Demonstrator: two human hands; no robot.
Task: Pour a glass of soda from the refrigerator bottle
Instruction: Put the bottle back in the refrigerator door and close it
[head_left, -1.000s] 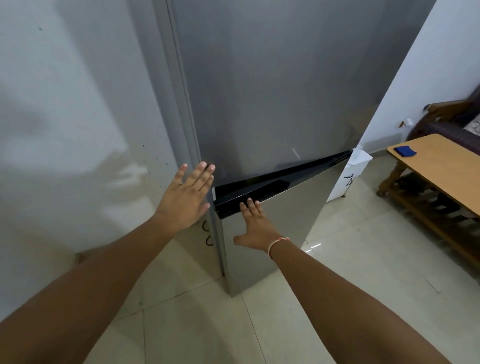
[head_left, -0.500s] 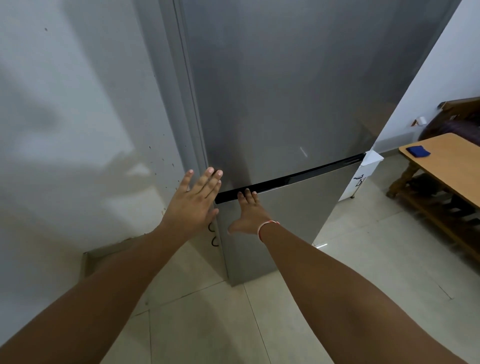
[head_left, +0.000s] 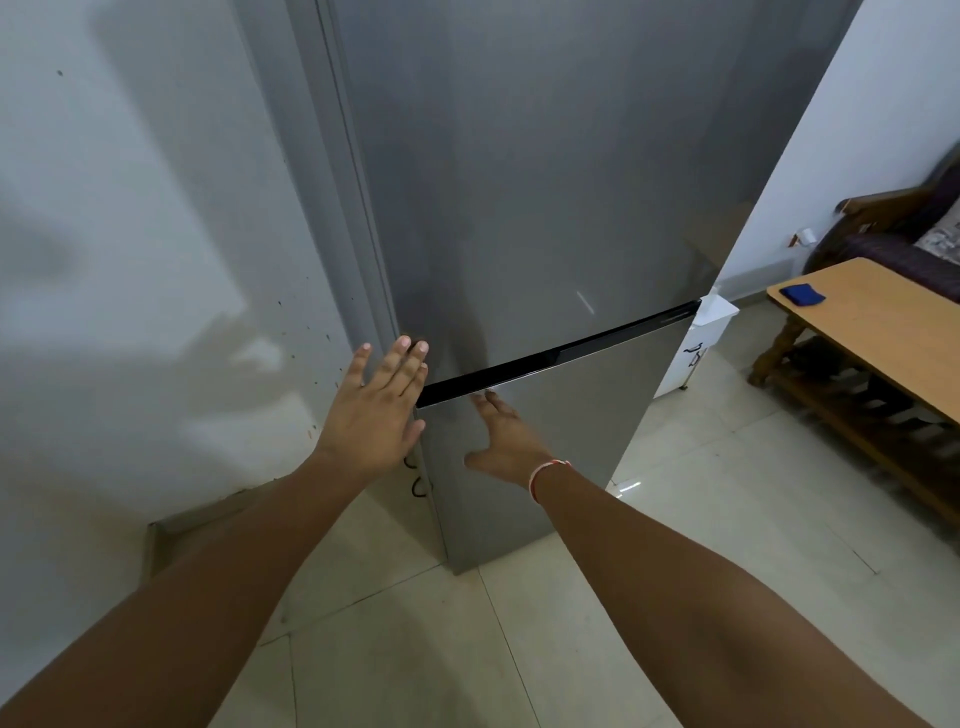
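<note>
Both hands at the fridge door seam, bottle not in view.

My left hand (head_left: 375, 410) is flat and spread at the door's left edge; my right hand (head_left: 503, 441) is empty, fingertips at the black gap between doors of the tall brushed-steel refrigerator (head_left: 545, 208). Door looks stiff and slick, so I'd hook under that gap. Soda bottle presumably inside. Glossy tiled floor (head_left: 675, 519); wooden table (head_left: 883, 322) far right.
</note>
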